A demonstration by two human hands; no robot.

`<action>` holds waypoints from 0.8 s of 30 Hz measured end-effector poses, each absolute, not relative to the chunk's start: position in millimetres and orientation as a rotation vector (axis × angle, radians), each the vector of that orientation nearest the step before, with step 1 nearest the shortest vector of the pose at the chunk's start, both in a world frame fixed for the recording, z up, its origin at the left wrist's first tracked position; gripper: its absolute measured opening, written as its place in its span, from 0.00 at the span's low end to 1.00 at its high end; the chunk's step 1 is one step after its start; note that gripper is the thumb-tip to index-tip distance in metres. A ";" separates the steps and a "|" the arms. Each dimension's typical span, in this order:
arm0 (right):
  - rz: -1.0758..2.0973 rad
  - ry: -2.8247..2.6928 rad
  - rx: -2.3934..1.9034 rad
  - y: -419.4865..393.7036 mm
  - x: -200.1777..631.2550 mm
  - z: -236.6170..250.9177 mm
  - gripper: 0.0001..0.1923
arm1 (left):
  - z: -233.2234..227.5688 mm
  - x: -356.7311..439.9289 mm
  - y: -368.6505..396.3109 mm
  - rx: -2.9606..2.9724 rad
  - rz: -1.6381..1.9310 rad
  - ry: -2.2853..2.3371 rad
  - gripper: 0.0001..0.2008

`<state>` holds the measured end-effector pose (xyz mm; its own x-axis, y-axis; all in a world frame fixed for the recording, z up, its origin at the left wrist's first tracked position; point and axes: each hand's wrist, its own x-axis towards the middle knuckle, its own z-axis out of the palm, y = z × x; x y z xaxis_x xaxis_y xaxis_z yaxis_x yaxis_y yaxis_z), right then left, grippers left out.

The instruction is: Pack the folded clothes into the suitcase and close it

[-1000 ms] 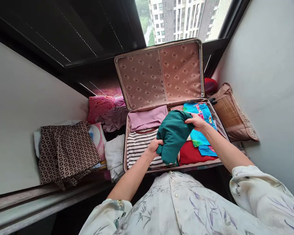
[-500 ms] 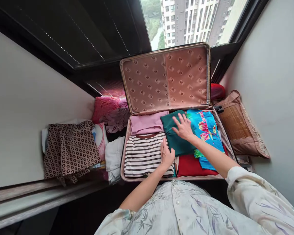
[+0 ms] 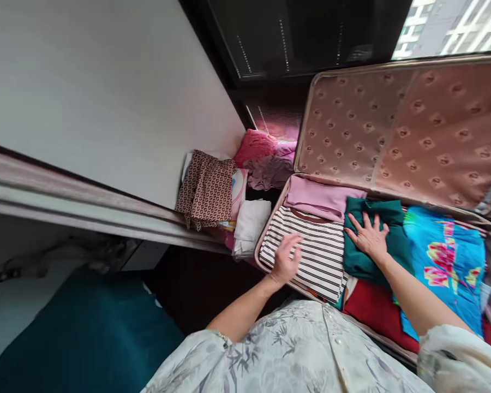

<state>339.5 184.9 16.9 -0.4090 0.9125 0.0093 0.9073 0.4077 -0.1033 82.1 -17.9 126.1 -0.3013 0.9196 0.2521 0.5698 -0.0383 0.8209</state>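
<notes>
An open suitcase (image 3: 265, 232) lies before me, filled with folded clothes. My right hand (image 3: 370, 237) rests spread on a folded dark green garment (image 3: 354, 265). Over the black-and-white striped shirt (image 3: 319, 254), near its left side, my left hand (image 3: 286, 259) hovers with bent, parted fingers and nothing in them; whether it touches the cloth I cannot tell. Behind the stripes is a folded pink garment (image 3: 315, 196). To the right is a bright blue floral garment (image 3: 445, 256). A dark red garment (image 3: 376, 311) lies at the front, partly under the blue one.
The suitcase lid (image 3: 393, 125) stands raised against the window side. Left of the suitcase are white folded cloth (image 3: 251, 224), a brown patterned cloth (image 3: 213, 188) and a pink-red textile (image 3: 256, 144). A ledge (image 3: 106, 202) runs along the left wall, with a teal surface (image 3: 106, 327) below.
The view has turned left, so the suitcase now appears farther right. My left hand has moved from the green garment's edge to the striped shirt's left side. My right hand stays on the green garment.
</notes>
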 end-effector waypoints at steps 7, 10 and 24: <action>0.107 -2.678 -1.793 188.1 341.9 26.9 0.36 | 65.2 -127.5 -48.0 0.392 0.953 2.620 0.19; 0.126 -2.677 -1.877 185.2 337.1 37.4 0.37 | 28.6 -164.8 -51.9 0.343 0.884 2.551 0.20; 0.023 -2.123 -2.039 83.0 299.0 79.1 0.36 | -17.7 -195.0 -21.8 0.439 0.661 2.445 0.33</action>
